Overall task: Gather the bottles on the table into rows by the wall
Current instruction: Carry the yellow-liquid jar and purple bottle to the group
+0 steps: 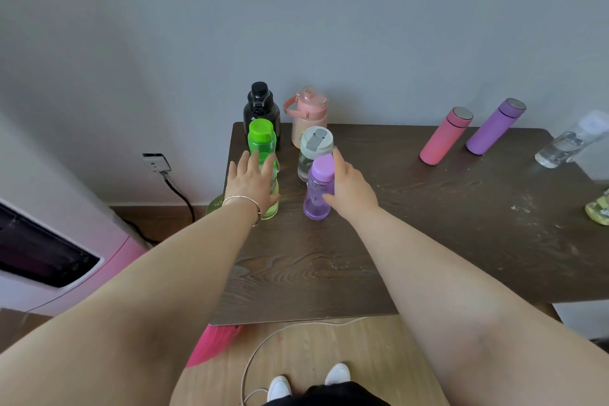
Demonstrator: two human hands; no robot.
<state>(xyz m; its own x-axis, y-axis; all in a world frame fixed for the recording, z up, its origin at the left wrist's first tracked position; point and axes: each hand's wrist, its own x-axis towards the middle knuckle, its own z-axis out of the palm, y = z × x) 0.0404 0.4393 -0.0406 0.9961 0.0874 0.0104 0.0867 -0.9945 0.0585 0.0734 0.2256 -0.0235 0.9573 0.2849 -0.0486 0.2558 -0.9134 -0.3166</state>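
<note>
On the dark wooden table, a black bottle and a peach jug stand against the wall. In front of them are a green bottle and a clear bottle with a grey lid. My left hand wraps the green bottle's lower body. My right hand grips a translucent purple bottle, upright on the table in front of the clear one. A pink flask, a purple flask and a clear bottle stand further right.
A yellow-green bottle sits at the table's right edge. Left of the table are a wall socket with a black cable and a pink-white appliance. A white cord lies on the floor by my shoes.
</note>
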